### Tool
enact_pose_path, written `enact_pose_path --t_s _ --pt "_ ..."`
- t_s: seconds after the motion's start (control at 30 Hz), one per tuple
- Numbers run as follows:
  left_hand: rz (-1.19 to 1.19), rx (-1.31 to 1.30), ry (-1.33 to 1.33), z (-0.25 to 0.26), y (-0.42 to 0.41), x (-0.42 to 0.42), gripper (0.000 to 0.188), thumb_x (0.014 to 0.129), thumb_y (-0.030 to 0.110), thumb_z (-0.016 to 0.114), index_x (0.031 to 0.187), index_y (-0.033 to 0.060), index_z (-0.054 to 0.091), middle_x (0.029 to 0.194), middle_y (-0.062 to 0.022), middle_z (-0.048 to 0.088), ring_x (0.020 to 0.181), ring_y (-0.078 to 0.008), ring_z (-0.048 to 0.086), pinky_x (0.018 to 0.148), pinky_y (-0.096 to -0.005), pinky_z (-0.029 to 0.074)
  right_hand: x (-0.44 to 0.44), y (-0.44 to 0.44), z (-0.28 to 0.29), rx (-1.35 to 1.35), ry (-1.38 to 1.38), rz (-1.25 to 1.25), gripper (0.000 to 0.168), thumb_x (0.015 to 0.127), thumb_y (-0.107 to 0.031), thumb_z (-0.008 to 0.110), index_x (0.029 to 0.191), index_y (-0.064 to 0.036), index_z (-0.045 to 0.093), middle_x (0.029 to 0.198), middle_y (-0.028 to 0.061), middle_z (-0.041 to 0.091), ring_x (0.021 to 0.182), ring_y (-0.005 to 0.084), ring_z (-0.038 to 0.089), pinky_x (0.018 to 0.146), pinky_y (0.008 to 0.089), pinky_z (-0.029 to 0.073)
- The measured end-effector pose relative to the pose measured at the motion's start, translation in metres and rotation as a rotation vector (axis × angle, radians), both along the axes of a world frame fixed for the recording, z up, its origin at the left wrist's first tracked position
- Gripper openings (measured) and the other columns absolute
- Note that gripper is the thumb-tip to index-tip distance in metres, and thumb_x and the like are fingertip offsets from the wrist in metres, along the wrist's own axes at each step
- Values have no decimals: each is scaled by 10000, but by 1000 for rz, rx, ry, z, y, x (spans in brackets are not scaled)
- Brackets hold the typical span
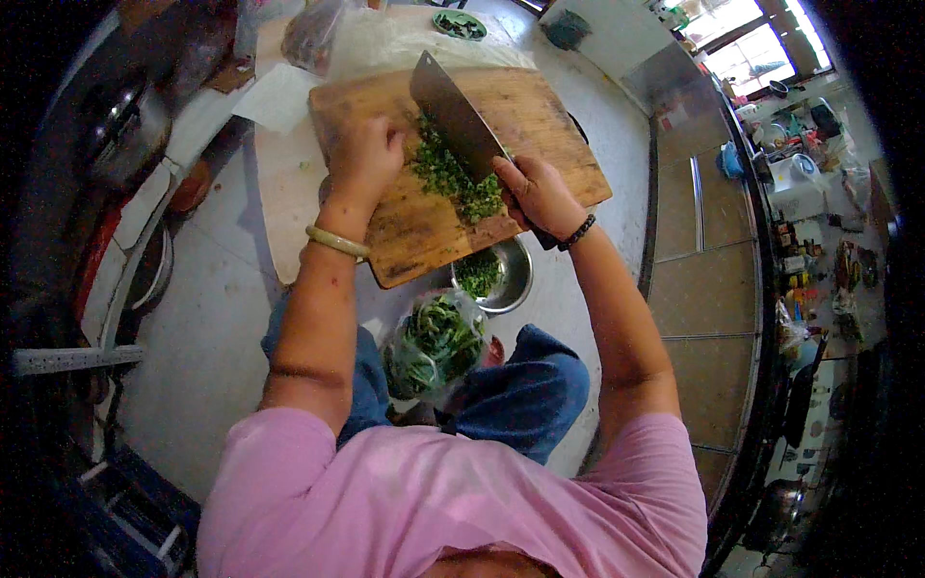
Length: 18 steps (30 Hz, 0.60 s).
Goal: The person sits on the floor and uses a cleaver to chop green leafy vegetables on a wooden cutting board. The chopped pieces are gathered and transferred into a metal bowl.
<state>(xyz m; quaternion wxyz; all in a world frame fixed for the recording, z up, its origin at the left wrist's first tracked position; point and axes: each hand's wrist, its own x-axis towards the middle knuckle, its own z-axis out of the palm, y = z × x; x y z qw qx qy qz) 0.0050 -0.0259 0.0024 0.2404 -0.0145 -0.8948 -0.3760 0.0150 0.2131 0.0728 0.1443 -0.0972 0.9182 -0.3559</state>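
My right hand (538, 191) grips the dark handle of a Chinese cleaver (459, 119). Its broad blade slants up and to the left over a wooden cutting board (520, 94). Finely chopped greens (452, 177) lie in a heap along the blade's left side. Left of the heap, my left hand (368, 155) is curled over the board, slightly blurred, with nothing visible in it. Below the board's near edge, a steel bowl (520, 278) contains more chopped greens (477, 278). Between my knees is a clear plastic bag (437, 343) of uncut leafy greens.
The board rests on a pale low table (271, 209). A green dish (460, 25) with dark pieces stands at its far end. White paper (278, 97) lies left of the board. Tiled cabinets (704, 289) and a cluttered counter run along the right; a metal pot (126, 130) is at left.
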Motion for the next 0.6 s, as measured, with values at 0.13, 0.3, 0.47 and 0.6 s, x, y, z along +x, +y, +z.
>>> enact_pose_path --t_s 0.13,0.3,0.47,0.6 --pt "17 29 -31 -3 -1 -2 201 822 184 627 885 -4 659 873 -194 654 844 -371 620 745 -432 486 -3 -2 -8 66 52 20 498 936 -420 507 716 23 567 573 109 569 507 223 581 499 387 461" --pt "-6 35 24 -3 0 -1 202 821 175 626 895 -10 658 864 -194 655 834 -373 622 735 -437 487 2 2 -5 63 71 -4 493 937 -419 507 743 28 585 594 119 584 533 225 581 517 390 462" --pt "0 38 -38 -3 -3 -2 191 818 165 626 878 -14 657 839 -200 650 809 -380 623 727 -439 487 9 -3 -1 -26 12 11 415 966 -370 485 731 -29 506 543 24 476 381 115 460 352 282 365" --pt "-29 44 45 -7 -1 -6 183 813 152 623 884 -13 660 848 -210 649 810 -383 624 724 -438 489 12 -1 -13 45 96 86 418 969 -368 479 726 -29 508 534 24 474 383 118 461 355 279 364"
